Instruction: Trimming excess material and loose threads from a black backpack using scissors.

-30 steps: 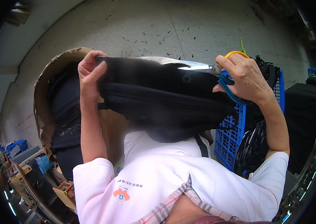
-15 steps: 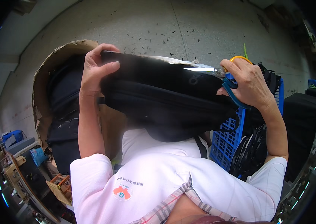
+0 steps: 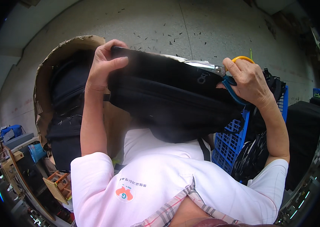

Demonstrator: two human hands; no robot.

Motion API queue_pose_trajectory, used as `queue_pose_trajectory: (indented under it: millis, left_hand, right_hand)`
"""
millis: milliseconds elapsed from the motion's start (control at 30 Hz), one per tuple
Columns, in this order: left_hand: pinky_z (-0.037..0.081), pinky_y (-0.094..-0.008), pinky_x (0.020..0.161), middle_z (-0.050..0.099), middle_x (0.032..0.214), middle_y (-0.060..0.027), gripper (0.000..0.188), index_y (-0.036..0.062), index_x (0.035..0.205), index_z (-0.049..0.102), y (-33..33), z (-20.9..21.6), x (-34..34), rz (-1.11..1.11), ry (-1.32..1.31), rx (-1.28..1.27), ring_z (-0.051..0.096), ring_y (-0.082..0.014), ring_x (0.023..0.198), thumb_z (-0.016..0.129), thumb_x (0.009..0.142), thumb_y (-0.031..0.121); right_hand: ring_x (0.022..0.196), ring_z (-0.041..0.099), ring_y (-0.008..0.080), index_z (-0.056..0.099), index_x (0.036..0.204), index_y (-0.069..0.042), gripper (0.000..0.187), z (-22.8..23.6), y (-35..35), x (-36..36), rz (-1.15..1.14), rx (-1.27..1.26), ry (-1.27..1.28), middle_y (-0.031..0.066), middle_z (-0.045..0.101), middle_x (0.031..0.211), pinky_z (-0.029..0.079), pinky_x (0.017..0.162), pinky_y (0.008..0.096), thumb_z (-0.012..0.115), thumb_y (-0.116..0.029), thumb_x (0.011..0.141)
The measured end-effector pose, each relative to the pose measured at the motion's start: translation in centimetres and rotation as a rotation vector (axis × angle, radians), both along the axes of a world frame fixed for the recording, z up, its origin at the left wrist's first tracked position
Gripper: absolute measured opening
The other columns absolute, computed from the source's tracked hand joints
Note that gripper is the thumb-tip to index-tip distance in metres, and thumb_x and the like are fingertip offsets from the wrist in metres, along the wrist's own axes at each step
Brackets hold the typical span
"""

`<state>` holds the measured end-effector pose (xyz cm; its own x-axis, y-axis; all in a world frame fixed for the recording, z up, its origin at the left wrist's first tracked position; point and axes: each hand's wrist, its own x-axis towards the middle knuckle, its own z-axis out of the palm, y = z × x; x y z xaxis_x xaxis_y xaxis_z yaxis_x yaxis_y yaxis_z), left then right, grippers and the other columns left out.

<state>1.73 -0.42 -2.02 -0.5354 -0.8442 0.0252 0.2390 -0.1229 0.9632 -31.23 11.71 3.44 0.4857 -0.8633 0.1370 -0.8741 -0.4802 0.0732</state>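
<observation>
A black fabric piece (image 3: 167,94) hangs stretched before me, with a pale strip (image 3: 175,58) along its upper edge. My left hand (image 3: 107,64) grips its top left corner, the thumb lying over the near face. In my right hand (image 3: 248,77) is a pair of scissors (image 3: 239,97) with one yellow and one teal handle loop. The scissor blades point left and lie along the upper edge, at the right end of the pale strip. Whether the blades are parted I cannot tell.
On the left stands an open cardboard box (image 3: 41,98) holding black fabric items (image 3: 67,87). A blue plastic crate (image 3: 226,151) is at the right, with black bags (image 3: 252,155) beside it. Small dark scraps lie on the grey floor (image 3: 160,22). A wooden rack (image 3: 58,185) stands at the lower left.
The left hand and the fabric's left corner have shifted slightly right and up. The scissor blades have turned and now lie closer along the edge, covering the strip's right end.
</observation>
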Motion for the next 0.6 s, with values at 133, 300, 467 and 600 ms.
queue_pose_trajectory:
  millis: [133,300,467,600]
  left_hand:
    - [0.044,-0.0176,0.061,0.057,0.074,0.0005,0.023,0.0031,0.085,0.057,-0.2,-0.2,-0.1,-0.032,0.006,0.072,0.054,-0.0066,0.065,0.07,0.067,0.008]
    - [0.044,-0.0174,0.06,0.057,0.073,0.0009,0.021,0.0037,0.084,0.057,-0.1,-0.3,-0.4,-0.047,0.034,0.125,0.054,-0.0064,0.064,0.069,0.068,0.008]
    - [0.044,-0.0173,0.06,0.057,0.074,0.0008,0.02,0.0041,0.084,0.057,-0.2,-0.4,-0.6,-0.076,0.056,0.132,0.054,-0.0066,0.064,0.069,0.068,0.008]
    - [0.044,-0.0174,0.06,0.058,0.074,0.0003,0.019,0.0039,0.085,0.057,-0.2,-0.6,-0.3,-0.071,0.081,0.167,0.054,-0.0067,0.064,0.068,0.069,0.007]
  right_hand:
    - [0.06,0.057,0.0192,0.055,0.095,-0.005,0.049,-0.4,0.0,-0.2,-0.009,0.012,-0.044,0.0072,0.054,0.063,0.048,0.054,0.0274,0.07,-0.042,0.067]
    - [0.066,0.058,0.0211,0.055,0.097,-0.006,0.053,0.2,-0.5,0.7,0.002,-0.019,-0.048,0.0089,0.056,0.069,0.049,0.058,0.0298,0.071,-0.044,0.064]
    - [0.073,0.058,0.0227,0.054,0.101,-0.007,0.057,-0.3,-1.3,1.5,0.002,-0.049,-0.026,0.0097,0.057,0.075,0.049,0.062,0.0317,0.073,-0.043,0.062]
    - [0.074,0.058,0.0229,0.054,0.103,-0.008,0.058,0.2,-1.3,2.0,0.01,-0.095,-0.011,0.0094,0.056,0.075,0.049,0.063,0.0328,0.074,-0.043,0.061]
